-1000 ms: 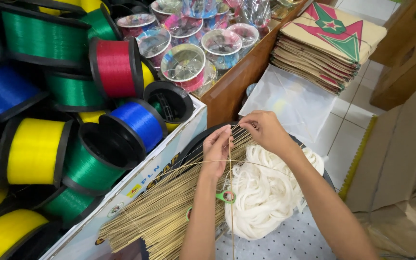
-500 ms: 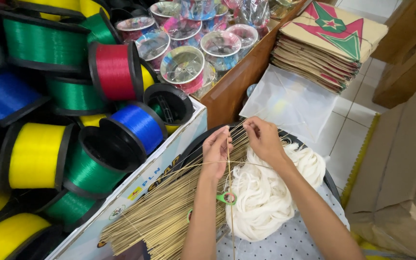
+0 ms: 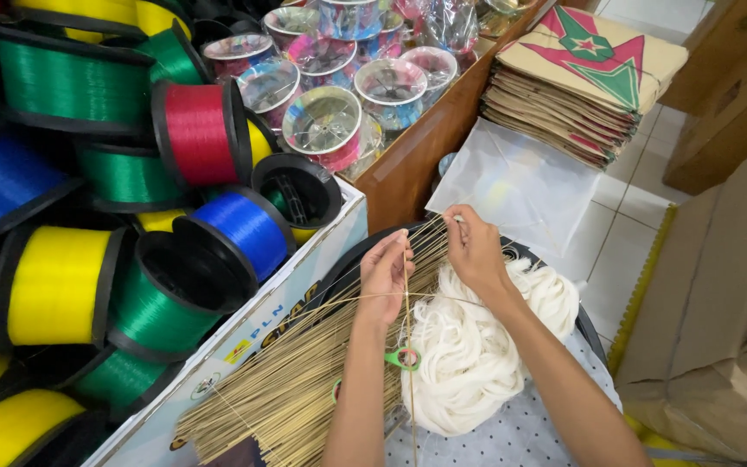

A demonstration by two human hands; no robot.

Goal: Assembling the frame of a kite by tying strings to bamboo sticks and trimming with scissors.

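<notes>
The left hand (image 3: pixel 385 275) pinches one thin stick (image 3: pixel 407 346) near its top, fingers pressed together on it, and this stick stands almost upright in the view, its long axis running from the hand down toward the person, past small green scissors (image 3: pixel 402 357). The right hand (image 3: pixel 475 251) has its fingers closed at the far end of the stick bundle (image 3: pixel 304 380), pinching something thin there; I cannot tell if it is a stick or thread. A second thin stick or thread crosses the first one nearly level, just under the left hand. The bundle lies flat in a dark tray (image 3: pixel 347 259) with its long axis slanting from lower left to upper right, beside a heap of white string (image 3: pixel 469 355). I judge the work is at an early stage: only one crossing is being joined, and the bundle looks almost full, so many sticks remain
</notes>
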